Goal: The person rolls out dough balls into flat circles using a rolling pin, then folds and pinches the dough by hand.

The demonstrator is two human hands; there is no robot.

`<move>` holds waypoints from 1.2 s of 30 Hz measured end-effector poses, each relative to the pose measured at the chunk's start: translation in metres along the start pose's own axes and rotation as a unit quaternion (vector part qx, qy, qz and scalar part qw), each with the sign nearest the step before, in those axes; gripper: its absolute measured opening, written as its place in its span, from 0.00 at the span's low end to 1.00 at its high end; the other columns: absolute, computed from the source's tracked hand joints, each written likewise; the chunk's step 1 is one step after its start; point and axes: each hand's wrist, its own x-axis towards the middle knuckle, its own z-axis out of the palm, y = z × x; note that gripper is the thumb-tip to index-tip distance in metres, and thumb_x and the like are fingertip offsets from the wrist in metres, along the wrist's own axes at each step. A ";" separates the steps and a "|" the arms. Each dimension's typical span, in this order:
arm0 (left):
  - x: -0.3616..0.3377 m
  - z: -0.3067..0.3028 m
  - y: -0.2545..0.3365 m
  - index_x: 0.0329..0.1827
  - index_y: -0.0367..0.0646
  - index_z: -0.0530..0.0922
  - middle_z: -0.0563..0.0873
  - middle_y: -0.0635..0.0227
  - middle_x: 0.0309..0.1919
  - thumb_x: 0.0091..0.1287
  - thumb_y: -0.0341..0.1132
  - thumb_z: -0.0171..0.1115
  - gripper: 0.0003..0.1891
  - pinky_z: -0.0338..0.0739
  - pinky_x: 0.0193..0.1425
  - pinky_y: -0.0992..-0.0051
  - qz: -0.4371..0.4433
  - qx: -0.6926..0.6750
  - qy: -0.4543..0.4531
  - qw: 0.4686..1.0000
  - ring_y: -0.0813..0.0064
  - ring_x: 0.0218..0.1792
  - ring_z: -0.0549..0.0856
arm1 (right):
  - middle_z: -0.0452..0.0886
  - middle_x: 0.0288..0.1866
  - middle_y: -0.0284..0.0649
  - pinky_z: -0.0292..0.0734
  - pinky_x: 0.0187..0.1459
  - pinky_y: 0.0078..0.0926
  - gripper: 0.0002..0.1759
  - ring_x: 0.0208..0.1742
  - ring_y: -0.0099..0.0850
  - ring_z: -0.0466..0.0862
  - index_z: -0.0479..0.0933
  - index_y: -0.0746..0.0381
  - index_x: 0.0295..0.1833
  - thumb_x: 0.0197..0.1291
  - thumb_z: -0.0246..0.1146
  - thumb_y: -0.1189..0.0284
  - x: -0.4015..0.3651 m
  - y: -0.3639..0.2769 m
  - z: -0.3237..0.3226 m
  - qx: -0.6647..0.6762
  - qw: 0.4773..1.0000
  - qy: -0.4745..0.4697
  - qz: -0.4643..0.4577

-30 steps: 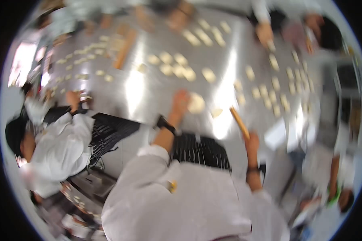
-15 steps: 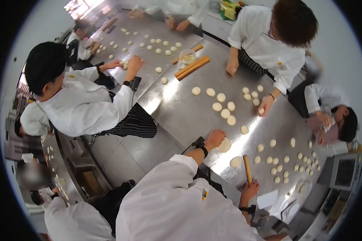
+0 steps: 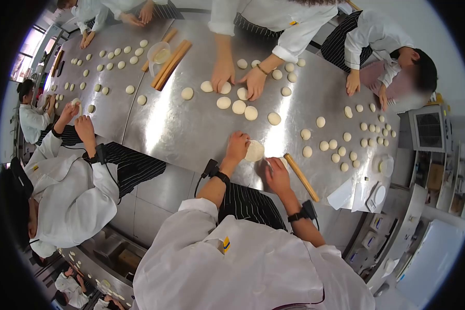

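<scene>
My left hand (image 3: 237, 145) is at the table's near edge, its curled fingers on the left rim of a flat round dough wrapper (image 3: 254, 151). Just right of that, my right hand (image 3: 278, 175) reaches over the table with fingers apart. A second flattened dough round (image 3: 284, 162) lies partly hidden beside its fingers. Close by on the right rests a wooden rolling pin (image 3: 301, 177), slanting over the table edge and not held. Both wrists carry black straps with small devices.
Several dough balls (image 3: 347, 137) lie on the steel table (image 3: 201, 132) to the right. Across from me, a co-worker's hands (image 3: 253, 82) touch dough pieces. Long wooden sticks (image 3: 171, 64) and a clear bowl (image 3: 160, 53) lie farther left. A scale (image 3: 376, 197) stands at the right edge.
My right hand has let go of the rolling pin and moved left toward the dough. My left hand stays at the wrapper. The view has turned, and the co-worker opposite now has both hands at the dough.
</scene>
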 end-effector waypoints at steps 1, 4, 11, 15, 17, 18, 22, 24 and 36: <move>0.001 -0.003 0.000 0.46 0.43 0.87 0.87 0.61 0.45 0.67 0.30 0.71 0.07 0.78 0.60 0.53 0.000 -0.001 -0.001 1.000 0.51 0.52 0.84 | 0.80 0.67 0.55 0.78 0.70 0.45 0.26 0.66 0.55 0.82 0.77 0.65 0.70 0.67 0.68 0.74 0.024 -0.002 0.018 -0.032 0.999 0.008 -0.003; 0.000 -0.002 0.007 0.46 0.43 0.86 0.87 0.59 0.44 0.66 0.30 0.72 0.08 0.78 0.59 0.53 -0.007 0.008 -0.009 1.000 0.50 0.51 0.84 | 0.76 0.71 0.57 0.74 0.73 0.49 0.30 0.71 0.56 0.77 0.75 0.67 0.73 0.68 0.70 0.70 0.057 0.023 0.061 -0.078 0.997 0.018 0.022; -0.003 0.001 0.006 0.43 0.45 0.87 0.87 0.59 0.43 0.65 0.32 0.72 0.06 0.78 0.57 0.53 0.009 0.027 -0.023 0.999 0.50 0.50 0.85 | 0.81 0.60 0.53 0.77 0.66 0.49 0.25 0.64 0.53 0.79 0.80 0.67 0.66 0.66 0.72 0.68 0.070 0.025 0.069 -0.110 0.992 -0.005 0.054; -0.005 0.008 0.002 0.40 0.46 0.87 0.87 0.58 0.43 0.63 0.34 0.71 0.05 0.80 0.56 0.54 0.019 0.049 -0.008 0.999 0.51 0.49 0.86 | 0.83 0.50 0.52 0.77 0.60 0.51 0.15 0.55 0.54 0.81 0.83 0.67 0.54 0.65 0.71 0.71 0.081 0.038 0.077 -0.081 0.997 -0.003 0.017; 0.000 0.013 -0.003 0.39 0.46 0.87 0.87 0.59 0.42 0.62 0.35 0.70 0.05 0.80 0.55 0.54 0.018 0.058 -0.005 0.998 0.51 0.49 0.85 | 0.81 0.46 0.50 0.76 0.56 0.51 0.12 0.52 0.53 0.80 0.80 0.66 0.46 0.63 0.72 0.72 0.088 0.034 0.071 -0.088 0.996 -0.011 0.004; -0.003 0.012 0.003 0.39 0.46 0.86 0.87 0.60 0.41 0.62 0.35 0.70 0.05 0.80 0.55 0.54 0.013 0.066 -0.002 0.998 0.51 0.49 0.85 | 0.81 0.45 0.51 0.76 0.55 0.49 0.11 0.51 0.53 0.80 0.79 0.66 0.44 0.62 0.72 0.72 0.089 0.036 0.072 -0.072 0.997 -0.005 0.024; -0.004 0.014 0.001 0.44 0.48 0.86 0.86 0.61 0.43 0.63 0.35 0.70 0.08 0.79 0.56 0.54 0.010 0.078 -0.022 0.997 0.52 0.51 0.84 | 0.85 0.46 0.53 0.78 0.55 0.52 0.16 0.51 0.56 0.84 0.79 0.67 0.49 0.60 0.76 0.72 0.096 0.042 0.073 -0.049 0.994 -0.080 0.061; -0.005 0.010 0.006 0.48 0.49 0.86 0.84 0.61 0.50 0.64 0.36 0.69 0.10 0.78 0.61 0.53 0.010 0.087 -0.030 0.996 0.52 0.56 0.82 | 0.88 0.48 0.53 0.80 0.56 0.50 0.18 0.51 0.55 0.86 0.82 0.68 0.53 0.59 0.75 0.74 0.099 0.039 0.069 -0.052 0.994 -0.080 0.061; -0.007 -0.017 0.001 0.55 0.45 0.86 0.88 0.53 0.55 0.69 0.34 0.67 0.13 0.80 0.58 0.52 0.124 -0.002 -0.164 0.979 0.46 0.55 0.86 | 0.90 0.46 0.55 0.84 0.50 0.54 0.12 0.49 0.58 0.90 0.76 0.61 0.59 0.73 0.64 0.75 0.076 0.030 0.043 -0.027 0.984 -0.171 0.048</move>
